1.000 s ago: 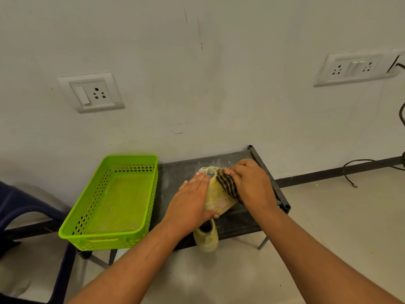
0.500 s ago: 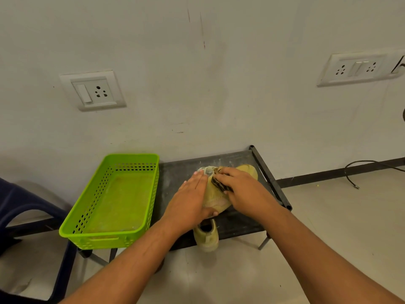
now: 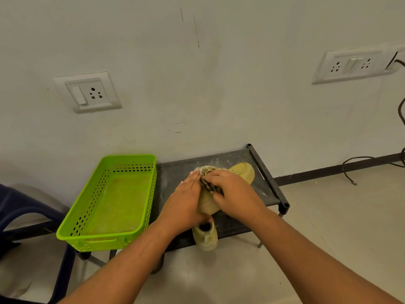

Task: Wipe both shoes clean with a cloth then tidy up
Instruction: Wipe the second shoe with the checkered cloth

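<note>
A pale yellow shoe lies on the black stand, its heel hanging over the front edge. My left hand holds the shoe from the left, fingers laid along its side and thumb hooked round it. My right hand grips a dark checked cloth and presses it on the shoe's upper part near the toe. The second yellow shoe lies behind my right hand at the stand's back right, partly hidden.
A lime green basket with nothing in it sits on the left end of the stand. A dark blue chair stands at far left. The wall with sockets is close behind. A black cable trails on the floor at right.
My right hand has slid the cloth leftward across the shoe toward my left fingertips, uncovering the second shoe behind it. My left hand has kept its hold.
</note>
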